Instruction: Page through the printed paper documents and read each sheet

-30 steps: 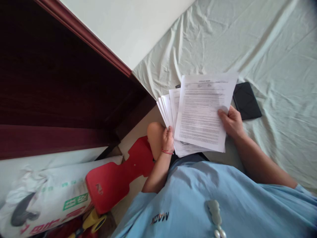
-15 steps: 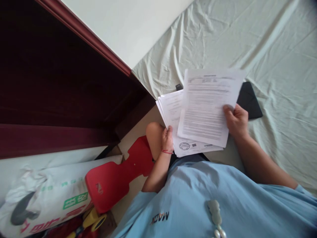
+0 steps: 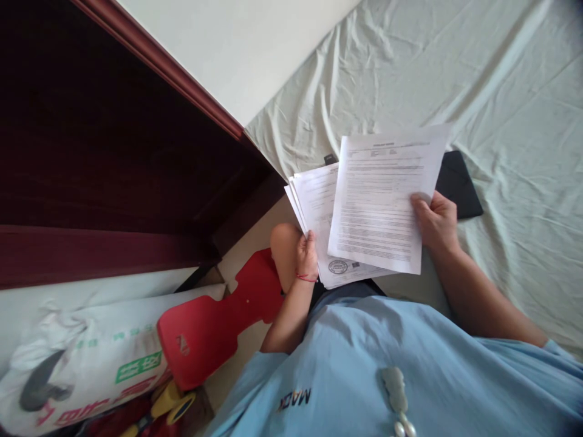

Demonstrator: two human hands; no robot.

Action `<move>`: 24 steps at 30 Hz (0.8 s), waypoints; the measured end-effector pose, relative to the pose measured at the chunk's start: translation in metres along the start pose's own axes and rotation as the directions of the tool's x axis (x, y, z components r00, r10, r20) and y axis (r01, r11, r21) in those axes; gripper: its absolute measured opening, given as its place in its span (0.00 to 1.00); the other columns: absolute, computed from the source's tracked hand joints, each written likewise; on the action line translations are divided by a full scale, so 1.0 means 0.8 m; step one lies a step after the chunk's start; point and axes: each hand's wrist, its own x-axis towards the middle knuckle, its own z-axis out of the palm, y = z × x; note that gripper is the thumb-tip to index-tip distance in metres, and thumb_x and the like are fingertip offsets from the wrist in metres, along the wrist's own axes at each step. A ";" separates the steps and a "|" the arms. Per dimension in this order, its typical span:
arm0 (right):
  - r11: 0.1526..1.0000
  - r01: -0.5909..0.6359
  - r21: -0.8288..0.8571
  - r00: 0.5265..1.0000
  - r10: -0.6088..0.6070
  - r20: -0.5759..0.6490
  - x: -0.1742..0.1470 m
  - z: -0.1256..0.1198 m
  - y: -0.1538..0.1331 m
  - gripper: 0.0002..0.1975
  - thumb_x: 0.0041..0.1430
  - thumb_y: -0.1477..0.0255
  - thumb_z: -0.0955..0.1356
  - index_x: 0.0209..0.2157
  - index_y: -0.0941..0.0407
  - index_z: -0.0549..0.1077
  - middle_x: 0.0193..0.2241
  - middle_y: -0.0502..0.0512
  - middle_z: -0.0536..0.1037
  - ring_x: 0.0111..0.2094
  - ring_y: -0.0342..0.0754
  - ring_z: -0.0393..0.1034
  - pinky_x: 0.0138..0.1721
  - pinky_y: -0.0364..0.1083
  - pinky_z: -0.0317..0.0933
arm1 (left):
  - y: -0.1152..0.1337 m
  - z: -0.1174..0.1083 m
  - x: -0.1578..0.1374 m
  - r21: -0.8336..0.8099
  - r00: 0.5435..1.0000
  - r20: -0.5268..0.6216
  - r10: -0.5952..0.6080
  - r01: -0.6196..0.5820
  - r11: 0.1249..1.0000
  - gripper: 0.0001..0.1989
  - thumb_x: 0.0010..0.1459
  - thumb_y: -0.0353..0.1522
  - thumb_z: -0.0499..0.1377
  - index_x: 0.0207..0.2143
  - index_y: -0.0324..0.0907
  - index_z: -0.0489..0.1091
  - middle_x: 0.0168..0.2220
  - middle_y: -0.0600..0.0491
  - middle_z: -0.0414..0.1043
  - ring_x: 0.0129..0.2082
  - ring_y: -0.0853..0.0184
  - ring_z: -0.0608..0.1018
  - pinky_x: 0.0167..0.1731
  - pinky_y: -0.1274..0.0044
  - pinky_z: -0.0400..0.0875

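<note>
Head view, papers: two lots of printed white pages, near the middle of the frame and a little to its right, above the person's lap.
Left hand: the left hand (image 3: 307, 261), just below the centre, is closed on the left edge of the lower papers (image 3: 314, 194), thumb on top; the fingers beneath are hidden.
Right hand: the right hand (image 3: 437, 224), right of centre, pinches the right edge of the upper page (image 3: 380, 200), thumb on the print, fingers hidden behind; whether it is one sheet or several, I cannot tell.
Overlap: the upper page covers much of the lower papers, whose left edges fan out slightly.
Stamp: a round dark stamp (image 3: 337, 267) shows near the bottom of the lower papers.
Bracelet: a red string (image 3: 307, 278) circles the left wrist.
Bed sheet: pale wrinkled cloth (image 3: 410, 60) fills the upper right; a black case (image 3: 459, 185) lies on it, partly behind the upper page and right hand.
Lower left: a red board (image 3: 200, 340) beside a printed white bag (image 3: 100, 358).
Shirt: light blue (image 3: 364, 346), lower right, with a pale pendant (image 3: 394, 388).
</note>
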 end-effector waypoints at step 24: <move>0.921 0.153 -0.358 0.959 -0.052 0.278 -0.011 0.006 -0.006 0.20 0.66 0.49 0.70 0.32 0.51 0.73 0.24 0.50 0.73 0.27 0.49 0.65 0.29 0.49 0.59 | -0.011 0.006 -0.007 0.085 0.997 0.049 -0.054 0.050 0.995 0.32 0.49 0.59 0.74 0.42 0.42 0.84 0.43 0.48 0.87 0.43 0.60 0.87 0.49 0.71 0.79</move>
